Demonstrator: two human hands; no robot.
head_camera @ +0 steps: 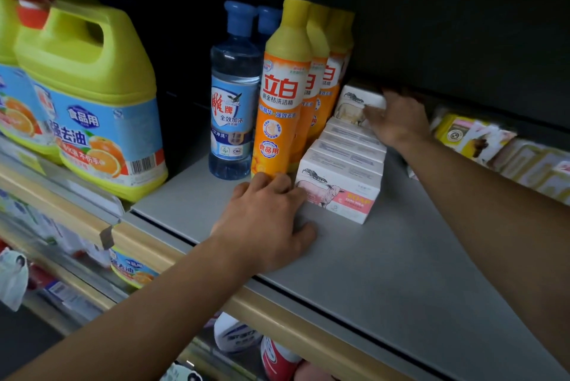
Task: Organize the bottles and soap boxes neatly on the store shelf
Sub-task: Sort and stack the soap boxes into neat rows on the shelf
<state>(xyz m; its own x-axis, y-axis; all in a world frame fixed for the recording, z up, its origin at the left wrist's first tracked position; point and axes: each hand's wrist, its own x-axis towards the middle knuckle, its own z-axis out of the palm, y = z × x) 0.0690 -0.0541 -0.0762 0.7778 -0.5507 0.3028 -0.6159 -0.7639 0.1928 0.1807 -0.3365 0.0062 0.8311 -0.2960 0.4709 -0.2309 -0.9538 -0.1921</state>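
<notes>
The left hand (271,220) rests with fingers spread against the front soap box (339,186) mid-shelf; the right hand (398,121), fingers extended, touches the rear box (359,100). Uneven pushing could skew the row into the orange bottles (280,97).

Grey store shelf (385,272), dark backing.

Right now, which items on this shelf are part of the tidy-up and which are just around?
In play:
- row of white soap boxes
- raised soap box at the back, right hand on it
- orange dish-soap bottles, left hand at the front one's base
- clear blue bottles

Just around:
- yellow detergent jugs
- yellow wrapped packs at right
- goods on the lower shelf
</notes>
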